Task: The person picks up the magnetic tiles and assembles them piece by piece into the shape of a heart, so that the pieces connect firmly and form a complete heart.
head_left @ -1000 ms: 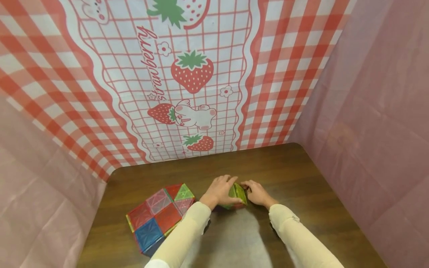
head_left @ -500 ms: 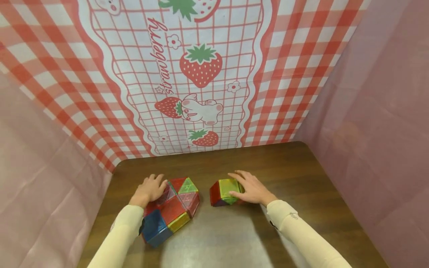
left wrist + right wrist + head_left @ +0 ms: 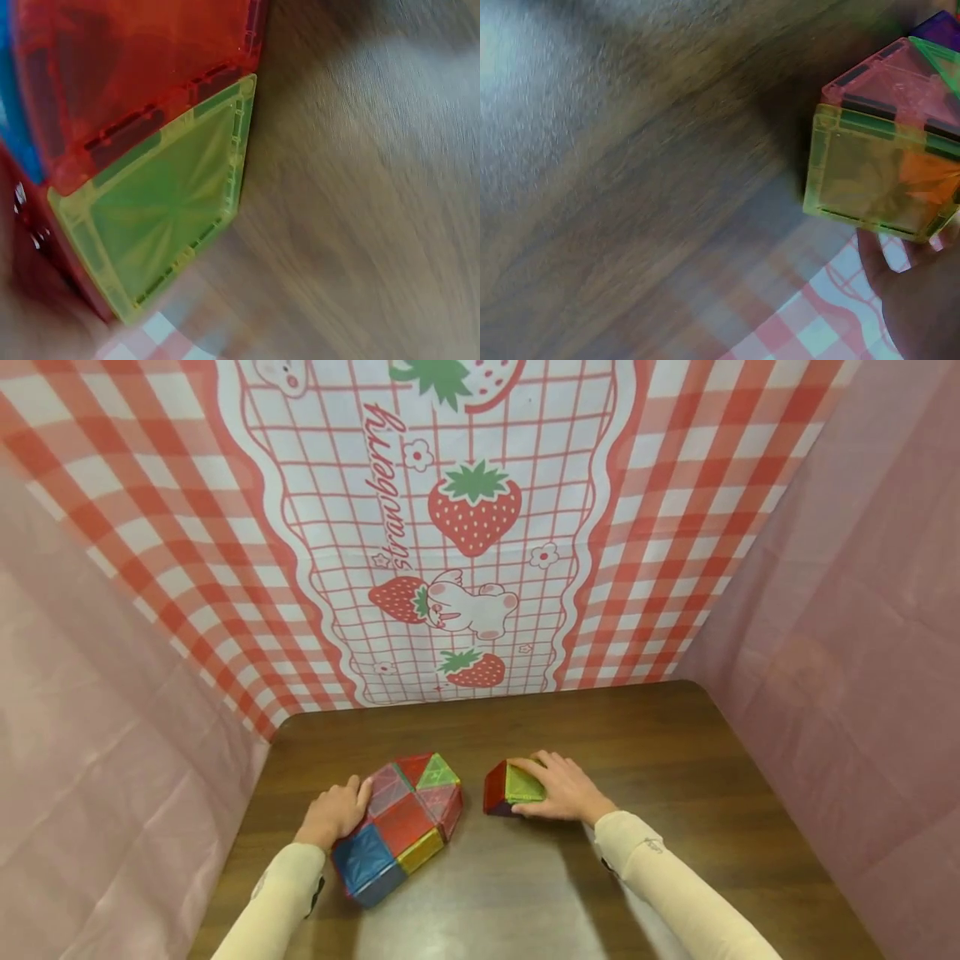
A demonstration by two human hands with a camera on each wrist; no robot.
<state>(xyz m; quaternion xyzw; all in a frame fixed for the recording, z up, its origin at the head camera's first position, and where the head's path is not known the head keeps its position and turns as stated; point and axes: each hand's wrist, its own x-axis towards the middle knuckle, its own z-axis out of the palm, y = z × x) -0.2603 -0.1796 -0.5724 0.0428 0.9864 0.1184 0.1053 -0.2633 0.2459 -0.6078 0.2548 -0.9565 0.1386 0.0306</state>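
Note:
A larger block of translucent magnetic tiles (image 3: 405, 822), red, pink, blue, green and yellow, lies on the left of the table. My left hand (image 3: 333, 814) grips its left edge; some fingers are hidden. In the left wrist view that hand is a blur beside a yellow-green tile (image 3: 165, 210) and a red one above it. Right of the larger block, apart from it, is a smaller magnetic tile block (image 3: 519, 787) with red and yellow-green faces. My right hand (image 3: 561, 789) holds it from the right, thumb on the near side, fingers on the far side.
Both blocks stand on a dark brown wooden table (image 3: 637, 735). A red-and-white checked strawberry cloth (image 3: 472, 510) hangs behind its far edge. Pink cloths (image 3: 817, 610) hang at the left and right sides.
A second ago both hands were at the smaller block. The left hand has since moved left to the larger block, then down its left edge. The right hand now holds the smaller block.

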